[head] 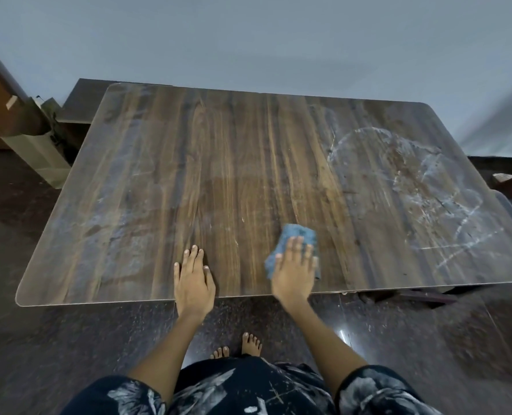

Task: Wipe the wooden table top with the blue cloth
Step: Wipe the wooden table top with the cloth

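- Both hands lie on the near edge of the dark brown wood-grain table top [248,163], seen from the head camera looking down
- Right hand [295,271] is spread flat, palm down, fingers extended and slightly apart, pressing on the crumpled blue cloth [293,235] rather than clutching it
- The blue cloth sits on the table just right of centre, close to the near edge; part of it shows beyond the fingertips and to the left of the hand, and a dark corner shows at the hand's right side
- Left hand [193,280] rests open and flat on the bare wood, palm down, fingers together and pointing away from the body, with nothing in it; it lies well apart from the cloth, to its left
- White chalky smears and curved streaks [413,187] cover the right part of the table top, right of the cloth; fainter pale haze lies along the left part
- The middle strip of the wood, between and beyond the hands, looks darker and cleaner
- Below the table edge, a dark speckled polished floor [69,339] shows, with two bare feet [239,347] and dark patterned clothing [248,390] at the bottom
- A pale grey wall [248,40] rises behind the table
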The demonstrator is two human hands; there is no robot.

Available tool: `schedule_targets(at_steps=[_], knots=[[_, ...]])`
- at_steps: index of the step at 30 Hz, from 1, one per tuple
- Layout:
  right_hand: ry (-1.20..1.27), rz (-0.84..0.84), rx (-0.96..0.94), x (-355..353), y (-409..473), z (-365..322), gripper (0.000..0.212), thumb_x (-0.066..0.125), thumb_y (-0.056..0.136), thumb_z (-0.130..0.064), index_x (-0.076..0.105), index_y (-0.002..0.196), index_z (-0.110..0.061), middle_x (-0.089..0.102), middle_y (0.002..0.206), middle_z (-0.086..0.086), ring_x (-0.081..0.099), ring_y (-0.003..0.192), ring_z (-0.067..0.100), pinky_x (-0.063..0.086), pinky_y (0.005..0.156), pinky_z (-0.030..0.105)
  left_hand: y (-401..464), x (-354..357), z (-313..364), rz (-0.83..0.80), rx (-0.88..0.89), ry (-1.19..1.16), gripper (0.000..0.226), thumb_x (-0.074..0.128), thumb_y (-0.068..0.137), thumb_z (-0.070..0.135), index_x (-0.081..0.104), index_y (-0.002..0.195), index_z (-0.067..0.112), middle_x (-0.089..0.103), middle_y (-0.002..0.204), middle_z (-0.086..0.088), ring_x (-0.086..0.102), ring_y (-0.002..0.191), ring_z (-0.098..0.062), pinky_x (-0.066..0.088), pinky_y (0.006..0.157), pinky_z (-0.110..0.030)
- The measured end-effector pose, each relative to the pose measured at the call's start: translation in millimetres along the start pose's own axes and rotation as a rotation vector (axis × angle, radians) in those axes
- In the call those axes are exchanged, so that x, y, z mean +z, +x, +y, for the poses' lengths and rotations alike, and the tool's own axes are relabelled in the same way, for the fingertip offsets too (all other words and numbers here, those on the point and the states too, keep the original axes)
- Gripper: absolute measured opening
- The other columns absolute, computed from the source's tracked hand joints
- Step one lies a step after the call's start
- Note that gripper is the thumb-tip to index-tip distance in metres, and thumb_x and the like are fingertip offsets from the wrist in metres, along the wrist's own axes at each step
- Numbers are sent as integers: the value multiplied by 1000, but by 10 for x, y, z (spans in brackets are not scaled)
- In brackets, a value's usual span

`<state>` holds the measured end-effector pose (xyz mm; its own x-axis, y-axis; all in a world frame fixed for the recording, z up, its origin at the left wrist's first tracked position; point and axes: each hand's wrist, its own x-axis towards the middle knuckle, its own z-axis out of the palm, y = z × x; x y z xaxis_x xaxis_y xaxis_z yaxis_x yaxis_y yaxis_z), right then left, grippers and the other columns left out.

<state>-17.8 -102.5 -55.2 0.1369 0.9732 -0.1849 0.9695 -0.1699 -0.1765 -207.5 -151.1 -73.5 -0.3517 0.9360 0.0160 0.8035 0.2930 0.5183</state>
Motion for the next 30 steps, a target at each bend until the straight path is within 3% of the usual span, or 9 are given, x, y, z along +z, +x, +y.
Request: schedule_targets(at_steps=[3,5,7,11,13,17,20,23,30], knots=[[-43,-107,-360,154,-366,-537,62,-5,93,-43,-7,149,-18,-6,158,3,-10,144,23,-8,115,42,26,-26,5,36,-21,-61,40,37,96,12,43,134,2,39,144,-9,27,138,-20,10,116,-38],[-38,-165,-494,202,-556,-752,61,18,91,-38,29,147,-16,30,153,3,25,142,23,19,113,43,46,-28,20,59,-44,-102,40,39,94,8,44,133,1,41,142,-11,29,137,-20,12,116,-39],[-45,-206,-536,218,-595,-774,58,29,86,-36,46,139,-17,48,143,0,44,133,21,37,107,42,73,-24,29,82,-56,-121,40,40,92,5,45,132,1,43,141,-12,30,137,-22,13,116,-39],[-40,-160,-600,239,-454,-406,51,21,100,-37,34,146,-18,36,150,-2,31,140,19,28,113,44,123,40,114,90,-9,-120,38,41,93,6,48,129,0,45,139,-13,32,135,-23,16,115,-39],[-68,-113,-523,186,-414,-157,52,13,102,-41,33,146,-21,36,150,-4,31,140,18,26,113,44,152,101,202,81,37,-120,36,41,94,7,50,128,-1,47,138,-13,35,134,-24,19,115,-39],[18,-29,-238,67,-184,552,66,-10,93,-53,9,149,-25,8,155,-8,3,145,17,7,119,38,216,235,409,37,135,-116,40,34,94,15,51,127,0,49,136,-11,36,133,-22,18,114,-36],[61,60,28,-98,72,1035,74,-4,88,-54,16,151,-19,14,158,-1,9,147,22,9,117,39,290,315,549,25,157,-126,38,35,95,14,51,128,1,48,137,-11,36,133,-21,17,114,-34],[86,109,208,-273,371,1373,58,16,99,-43,16,151,-17,14,159,3,9,147,25,8,117,41,389,382,685,33,151,-145,36,39,95,10,50,128,1,48,137,-10,35,134,-20,16,114,-33],[105,98,290,-388,973,1065,55,16,102,-37,11,152,-15,10,159,6,6,146,29,4,117,44,687,556,1029,87,83,-205,36,40,95,8,49,129,1,48,137,-10,36,133,-19,18,114,-31]])
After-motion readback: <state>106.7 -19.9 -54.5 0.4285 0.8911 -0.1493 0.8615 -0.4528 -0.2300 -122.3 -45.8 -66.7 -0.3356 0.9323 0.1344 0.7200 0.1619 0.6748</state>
